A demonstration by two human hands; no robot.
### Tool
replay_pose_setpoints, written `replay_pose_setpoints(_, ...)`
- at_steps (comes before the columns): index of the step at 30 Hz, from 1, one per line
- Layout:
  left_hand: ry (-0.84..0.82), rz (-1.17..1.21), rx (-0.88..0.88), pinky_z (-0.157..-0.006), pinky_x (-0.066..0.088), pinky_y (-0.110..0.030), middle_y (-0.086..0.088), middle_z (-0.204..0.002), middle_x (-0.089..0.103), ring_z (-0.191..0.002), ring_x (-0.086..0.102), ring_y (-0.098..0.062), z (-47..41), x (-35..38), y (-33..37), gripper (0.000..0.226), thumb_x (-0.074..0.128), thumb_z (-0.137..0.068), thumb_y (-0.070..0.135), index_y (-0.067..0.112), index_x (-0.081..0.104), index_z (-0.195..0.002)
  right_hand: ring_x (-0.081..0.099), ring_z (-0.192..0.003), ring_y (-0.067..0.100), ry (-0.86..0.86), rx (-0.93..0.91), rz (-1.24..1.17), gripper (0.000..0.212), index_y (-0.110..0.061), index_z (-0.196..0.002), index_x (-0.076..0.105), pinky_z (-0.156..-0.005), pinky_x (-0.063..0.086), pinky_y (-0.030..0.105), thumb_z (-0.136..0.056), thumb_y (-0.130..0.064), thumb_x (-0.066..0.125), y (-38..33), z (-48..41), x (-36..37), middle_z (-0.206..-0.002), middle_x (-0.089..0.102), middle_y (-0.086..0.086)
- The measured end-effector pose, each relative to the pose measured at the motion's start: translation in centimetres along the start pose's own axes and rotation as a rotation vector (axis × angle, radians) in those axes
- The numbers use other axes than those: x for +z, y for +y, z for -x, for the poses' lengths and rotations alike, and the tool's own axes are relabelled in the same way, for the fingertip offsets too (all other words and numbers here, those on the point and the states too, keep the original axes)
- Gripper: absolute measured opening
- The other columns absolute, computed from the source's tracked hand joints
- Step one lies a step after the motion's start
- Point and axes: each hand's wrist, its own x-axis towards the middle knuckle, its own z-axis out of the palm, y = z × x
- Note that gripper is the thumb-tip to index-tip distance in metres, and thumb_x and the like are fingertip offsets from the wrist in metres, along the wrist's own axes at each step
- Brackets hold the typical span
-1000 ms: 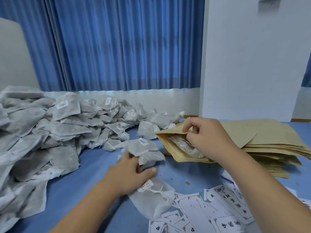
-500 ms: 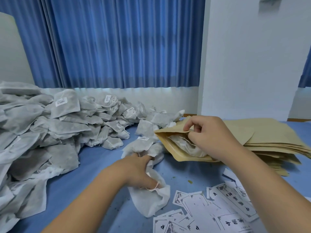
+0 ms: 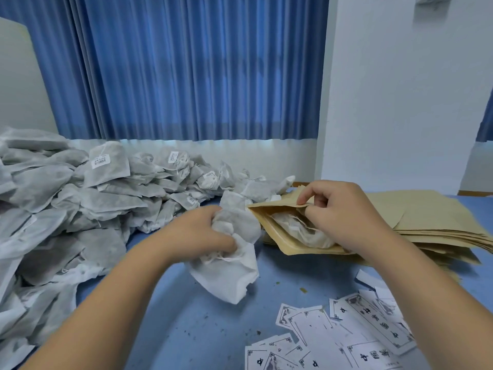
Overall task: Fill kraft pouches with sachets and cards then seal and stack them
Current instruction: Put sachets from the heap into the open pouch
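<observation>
- Sachet pile [image 3: 80, 204]: heaped on the blue worktop [image 3: 186, 329], far left.
- My left grip [image 3: 197, 233]: clenched round a bunch of sachets [image 3: 234, 263], just beside the pouch mouth.
- Kraft pouch [image 3: 285, 201]: lying open with a sachet inside; my right grip [image 3: 344, 214] pinches its upper lip.
- Pouch stack [image 3: 440, 222]: beneath the open pouch, extending right.
- Cards [image 3: 346, 340]: scattered, near right.

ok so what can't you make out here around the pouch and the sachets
Head view only:
- Sachet count inside the open pouch: the right hand and the pouch wall cover it.
- How many bunched sachets the left hand grips: crumpled together in its grip.
- Print on the cards: too small, and the bottom edge cuts some off.
- Depth of the pouch stack: the right edge cuts it off.
</observation>
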Motion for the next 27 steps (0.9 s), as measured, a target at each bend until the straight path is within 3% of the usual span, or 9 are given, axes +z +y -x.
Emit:
replay_pose_setpoints(4, -0.009, 0.038, 0.043, -0.067, 0.052, -0.031, 0.007, -0.075, 0.069, -0.071, 0.065, -0.01, 1.1, -1.7, 0.8, 0.024, 0.07, -0.058, 0.032, 0.026, 0.064, -0.081, 0.048, -0.053, -0.002, 0.012, -0.004, -0.017, 0.029, -0.032, -0.069, 0.065, -0.049, 0.037, 0.009, -0.074, -0.005, 0.058, 0.0, 0.0, -0.4, -0.051, 0.052, -0.018)
replay_pose_setpoints(10, 0.186, -0.039, 0.214, -0.065, 0.046, -0.032, 0.005, -0.075, 0.06, -0.072, 0.058, -0.011, 2.1, -1.7, 2.9, 0.012, 0.071, -0.074, 0.021, 0.019, 0.058, -0.075, 0.048, -0.052, -0.001, 0.016, 0.001, -0.015, 0.027, -0.031, -0.071, 0.066, -0.046, 0.035, 0.012, -0.074, -0.006, 0.056, 0.0, -0.1, -0.5, -0.051, 0.053, -0.017)
replay_pose_setpoints(14, 0.258, -0.003, 0.314, -0.077, 0.05, -0.037, 0.003, -0.091, 0.064, -0.087, 0.06, -0.014, 2.4, -1.5, 3.6, 0.02, 0.068, -0.08, 0.026, 0.013, 0.063, -0.095, 0.048, -0.052, 0.0, 0.029, 0.008, -0.025, 0.03, -0.032, -0.07, 0.066, -0.048, 0.037, 0.01, -0.074, -0.004, 0.055, 0.0, -0.1, -0.9, -0.051, 0.052, -0.016)
replay_pose_setpoints(18, 0.356, -0.054, 0.397, -0.07, 0.046, -0.031, 0.005, -0.082, 0.062, -0.077, 0.055, -0.009, 2.3, -0.8, 3.7, 0.021, 0.062, -0.081, 0.035, 0.019, 0.06, -0.093, 0.047, -0.054, 0.001, 0.05, 0.004, -0.02, 0.03, -0.031, -0.069, 0.067, -0.05, 0.038, 0.011, -0.074, -0.004, 0.055, 0.0, -0.1, -1.0, -0.052, 0.051, -0.017)
replay_pose_setpoints(21, 0.391, -0.166, 0.499, -0.073, 0.045, -0.03, 0.011, -0.089, 0.061, -0.082, 0.053, -0.006, 2.2, 0.2, 4.0, 0.025, 0.062, -0.083, 0.036, 0.023, 0.061, -0.104, 0.047, -0.054, 0.001, 0.056, 0.0, -0.033, 0.03, -0.03, -0.068, 0.067, -0.05, 0.037, 0.011, -0.074, -0.003, 0.055, -0.2, -0.2, -0.9, -0.051, 0.05, -0.017)
replay_pose_setpoints(24, 0.341, -0.258, 0.553, -0.078, 0.047, -0.033, 0.014, -0.099, 0.061, -0.092, 0.055, -0.008, 2.5, 1.3, 4.4, 0.037, 0.053, -0.076, 0.044, 0.033, 0.059, -0.111, 0.045, -0.05, 0.002, 0.074, 0.0, -0.101, 0.029, -0.027, -0.068, 0.068, -0.048, 0.036, 0.01, -0.072, -0.001, 0.054, -0.5, -0.3, -0.8, -0.048, 0.049, -0.014)
replay_pose_setpoints(27, 0.285, -0.361, 0.542, -0.077, 0.048, -0.032, 0.017, -0.102, 0.058, -0.094, 0.055, -0.007, 2.6, 2.7, 4.8, 0.034, 0.051, -0.078, 0.048, 0.042, 0.054, -0.111, 0.044, -0.048, 0.004, 0.077, -0.01, -0.146, 0.028, -0.026, -0.068, 0.069, -0.047, 0.037, 0.011, -0.072, -0.002, 0.055, -0.8, -0.3, -0.8, -0.048, 0.049, -0.011)
